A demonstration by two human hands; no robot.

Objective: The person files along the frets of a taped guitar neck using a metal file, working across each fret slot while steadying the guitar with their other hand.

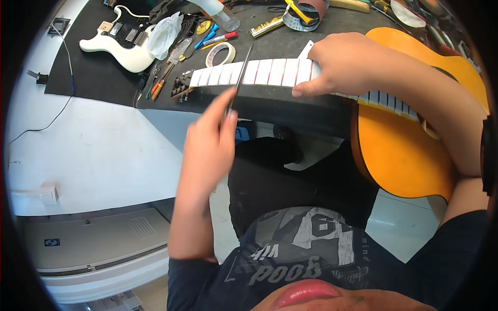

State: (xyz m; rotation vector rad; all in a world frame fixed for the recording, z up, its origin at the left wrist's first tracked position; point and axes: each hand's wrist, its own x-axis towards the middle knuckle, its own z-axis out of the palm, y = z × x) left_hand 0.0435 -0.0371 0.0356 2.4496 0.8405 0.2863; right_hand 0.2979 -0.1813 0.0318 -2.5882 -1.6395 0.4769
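Note:
My left hand [210, 142] is closed on a thin, dark metal file [241, 70], held upright over the fretboard of an orange acoustic guitar [402, 155]. White tape [259, 72] covers much of the fretboard between thin fret lines. My right hand [337, 65] grips the neck near the body, thumb lying across the tape and fingers curled over the far side, beside a small white piece [307, 49]. My right forearm rests across the guitar's body. Dark tuners [181, 83] show at the neck's left end.
The dark-matted bench [67, 67] holds a white electric guitar [111, 54], a plastic bag [165, 36], a tape roll [228, 52], markers, screwdrivers [161, 83], a harmonica [265, 26] and several other tools. A white cabinet [93, 166] with a socket stands at the left.

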